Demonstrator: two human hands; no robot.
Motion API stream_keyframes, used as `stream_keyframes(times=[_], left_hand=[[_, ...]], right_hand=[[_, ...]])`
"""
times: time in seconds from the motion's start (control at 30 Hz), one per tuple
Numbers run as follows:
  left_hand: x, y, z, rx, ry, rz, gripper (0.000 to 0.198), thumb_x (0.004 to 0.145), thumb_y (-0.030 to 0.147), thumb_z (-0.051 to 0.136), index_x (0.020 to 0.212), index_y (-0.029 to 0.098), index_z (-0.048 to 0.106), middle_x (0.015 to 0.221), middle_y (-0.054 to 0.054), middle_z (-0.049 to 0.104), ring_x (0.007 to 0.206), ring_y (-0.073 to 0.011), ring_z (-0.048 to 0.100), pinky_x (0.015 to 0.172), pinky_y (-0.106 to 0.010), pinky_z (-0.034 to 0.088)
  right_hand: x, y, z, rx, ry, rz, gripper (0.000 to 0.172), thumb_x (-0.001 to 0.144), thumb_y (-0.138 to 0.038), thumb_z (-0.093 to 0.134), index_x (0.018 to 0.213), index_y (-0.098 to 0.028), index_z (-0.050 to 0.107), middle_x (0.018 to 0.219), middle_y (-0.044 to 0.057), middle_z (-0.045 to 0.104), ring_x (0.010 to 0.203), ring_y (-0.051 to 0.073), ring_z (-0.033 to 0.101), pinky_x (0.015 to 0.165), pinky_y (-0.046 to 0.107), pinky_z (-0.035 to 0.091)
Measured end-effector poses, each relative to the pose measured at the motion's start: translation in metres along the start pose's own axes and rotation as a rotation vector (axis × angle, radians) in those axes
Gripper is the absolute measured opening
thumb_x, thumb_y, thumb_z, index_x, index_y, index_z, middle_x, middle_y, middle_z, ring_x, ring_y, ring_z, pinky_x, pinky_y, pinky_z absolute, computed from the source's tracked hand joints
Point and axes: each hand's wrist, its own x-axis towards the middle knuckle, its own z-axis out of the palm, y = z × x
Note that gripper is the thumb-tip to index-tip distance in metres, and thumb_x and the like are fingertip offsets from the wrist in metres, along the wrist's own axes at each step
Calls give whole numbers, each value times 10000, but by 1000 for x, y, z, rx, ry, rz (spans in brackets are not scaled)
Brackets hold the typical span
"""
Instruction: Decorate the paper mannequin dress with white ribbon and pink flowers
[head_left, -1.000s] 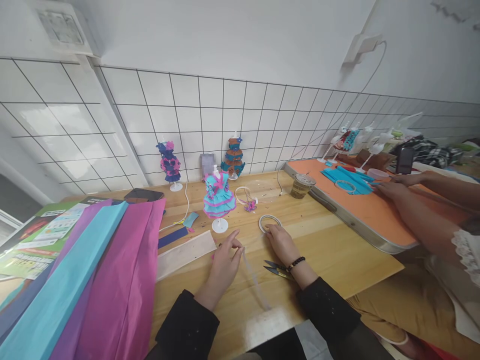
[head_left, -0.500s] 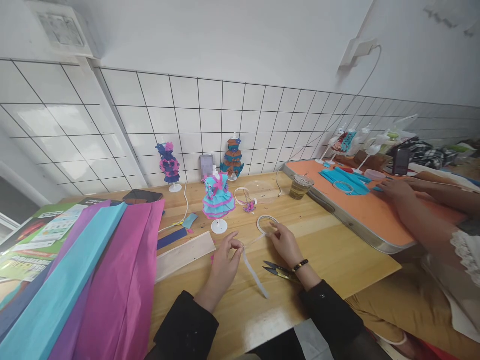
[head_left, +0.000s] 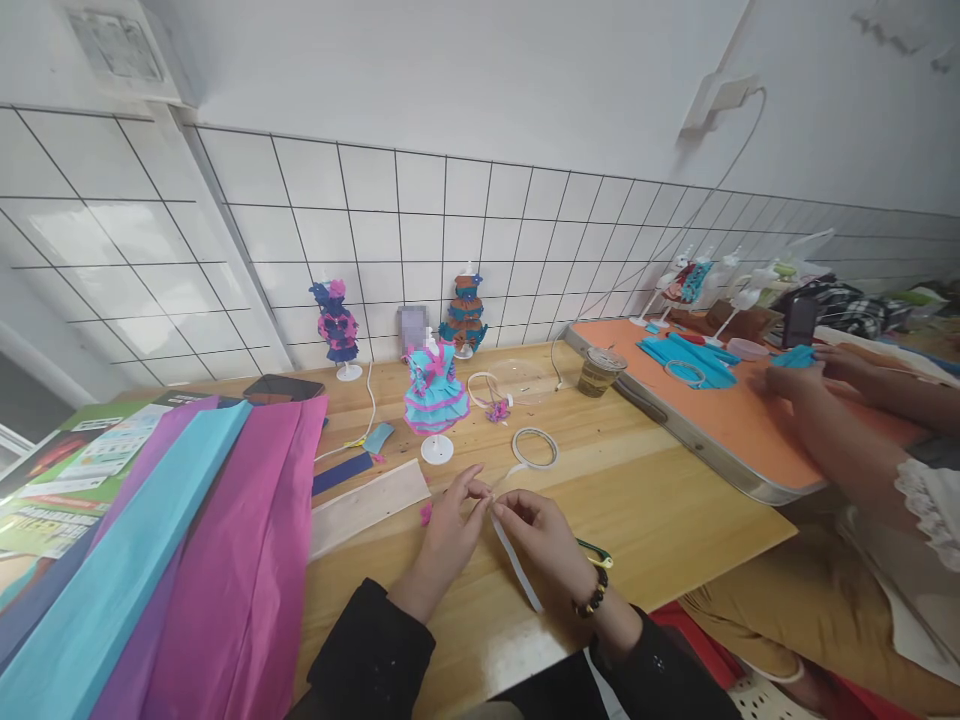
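Right hand (head_left: 541,533) is off the tape roll (head_left: 534,432), now pinching the white strip (head_left: 517,568) beside left hand (head_left: 453,522)'s pinch, roll's near side, so both grip it.

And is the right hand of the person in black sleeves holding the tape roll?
No, the tape roll lies on the wooden table, apart from the right hand, which pinches the white strip.

wht tiled wall (head_left: 517,240) | wd tbl (head_left: 675,510), glossy | orange tbl (head_left: 757,430) at rt
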Motion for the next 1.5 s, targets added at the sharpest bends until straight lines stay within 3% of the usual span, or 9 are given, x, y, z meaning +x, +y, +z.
stream_keyframes(times=[0.23, 0.53, 0.87, 1.03, 1.33, 1.5], left_hand=[[1, 3, 0, -79, -8, -50, 402, 808, 238, 514, 1204, 200, 458, 856, -22, 612, 878, -148, 579, 921, -372, 404], [7, 4, 5, -337, 42, -214, 555, 729, 228, 609, 1233, 163, 386, 757, -10, 606, 759, -137, 582, 748, -295, 439], [13, 4, 4, -424, 117, -264, 552, 671, 227, 645, 1166, 158, 412, 669, 35, 577, 718, -130, 612, 724, -275, 445], [18, 1, -8, -443, 223, -260, 518, 689, 248, 634, 1155, 183, 418, 684, 39, 563, 732, -134, 622, 700, -277, 472], [14, -1, -6, -516, 188, -254, 602, 715, 278, 641, 1249, 222, 369, 742, 28, 564, 771, -133, 611, 718, -296, 499], [13, -1, -7, -583, 170, -240, 625, 739, 259, 630, 1287, 245, 330, 757, 23, 558, 812, -137, 593, 761, -323, 497]], right_hand=[[3, 8, 4, 114, -3, 110, 340, 719, -473, 565, 678, -136, 595, 587, -14, 536, 547, 105, 455, 539, 225, 357], [-3, 5, -2, 69, -9, 105, 307, 722, -448, 536, 625, -158, 541, 550, -32, 480, 523, 97, 413, 525, 223, 340], [-4, 12, -6, 4, -51, 120, 306, 738, -432, 521, 602, -159, 508, 537, -47, 413, 512, 87, 354, 510, 217, 293], [-7, 20, -9, 67, -101, 190, 332, 741, -465, 533, 653, -145, 547, 536, -46, 431, 503, 85, 360, 505, 217, 285], [-15, 17, -5, 86, -127, 161, 374, 783, -463, 514, 568, -158, 529, 484, -31, 482, 474, 94, 409, 520, 225, 325], [-23, 19, 4, 188, -177, 175, 281, 791, -399, 526, 702, -153, 630, 664, 18, 613, 616, 133, 533, 617, 243, 405]])
